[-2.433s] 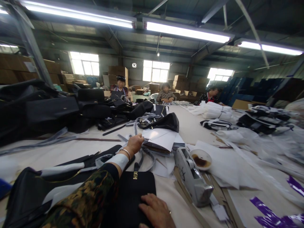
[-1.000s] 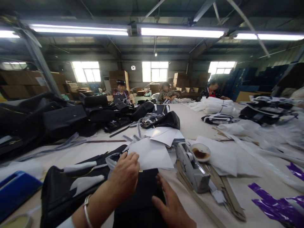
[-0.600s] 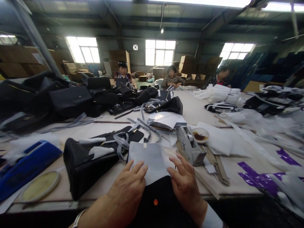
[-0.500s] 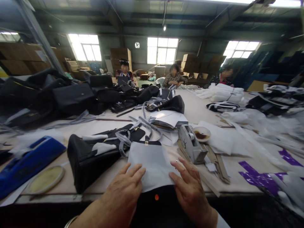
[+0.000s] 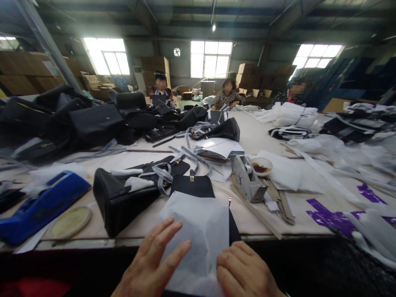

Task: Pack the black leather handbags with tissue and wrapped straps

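Observation:
A sheet of thin white paper (image 5: 201,227) lies on a black bag (image 5: 198,187) in front of me, leaving the bag's far end and gold clasp (image 5: 192,178) uncovered. My left hand (image 5: 151,258) is over the paper's left part, fingers spread; whether the fingertips touch it I cannot tell. At the near right edge of the sheet, my right hand (image 5: 244,270) has its fingers curled in, gripping the paper. Another black handbag (image 5: 133,202) with wrapped straps rests on its side to the left.
A blue tape dispenser (image 5: 46,206) and a round shallow dish (image 5: 71,221) stand left; a grey tape dispenser (image 5: 250,179) stands right. Black bags (image 5: 95,119) are heaped at far left. Purple tape (image 5: 331,216) marks the right side. Several people sit across the table.
The white paper has moved toward me, baring the bag's far end. My right hand has gone from spread fingers to curled ones at its edge. Both hands are nearer to me.

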`<state>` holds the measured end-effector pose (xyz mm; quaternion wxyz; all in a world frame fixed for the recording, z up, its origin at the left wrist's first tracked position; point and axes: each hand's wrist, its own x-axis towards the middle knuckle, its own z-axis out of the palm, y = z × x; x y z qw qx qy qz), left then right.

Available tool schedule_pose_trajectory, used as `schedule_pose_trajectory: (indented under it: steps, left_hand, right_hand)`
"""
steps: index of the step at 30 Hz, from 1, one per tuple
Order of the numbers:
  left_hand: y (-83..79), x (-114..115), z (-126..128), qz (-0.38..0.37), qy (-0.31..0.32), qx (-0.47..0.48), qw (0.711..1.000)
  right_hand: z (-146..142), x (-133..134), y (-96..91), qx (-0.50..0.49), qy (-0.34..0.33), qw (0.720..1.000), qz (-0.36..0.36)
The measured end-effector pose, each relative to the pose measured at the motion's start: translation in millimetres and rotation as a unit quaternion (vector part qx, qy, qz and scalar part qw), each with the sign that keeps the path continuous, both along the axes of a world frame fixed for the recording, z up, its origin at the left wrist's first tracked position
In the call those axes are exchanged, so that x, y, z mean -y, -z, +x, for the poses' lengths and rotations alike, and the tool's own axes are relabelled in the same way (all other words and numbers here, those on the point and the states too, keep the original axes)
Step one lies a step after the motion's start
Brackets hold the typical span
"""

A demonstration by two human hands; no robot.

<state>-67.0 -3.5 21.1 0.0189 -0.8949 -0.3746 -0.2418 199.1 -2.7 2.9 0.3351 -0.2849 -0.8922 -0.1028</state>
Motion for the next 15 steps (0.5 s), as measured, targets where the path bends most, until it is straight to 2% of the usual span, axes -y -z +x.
schedule_pose_trajectory:
  steps: [3,6,10,15]
  left_hand:
    - [10.4,0,10,0.071,0.058,-0.017,0.996]
    - [10.8,-7,8,0.097,0.055,0.037,0.993]
    - [-15.5,-23,-6,0.046,0.019,0.090,0.995]
    - [-46.9,-67,-16,0.011,0.000,0.134,0.991]
  right_hand:
    - [-19,4,-6.6,-0.034,-0.015,0.999,0.006]
    - [-20,0,-12.8,-0.047,-0.035,0.997,-0.054]
    - [-6,-34,-9.4,-0.022,0.054,0.987,-0.152]
    - [9,-105,-1.2,-0.076,0.093,0.980,-0.160]
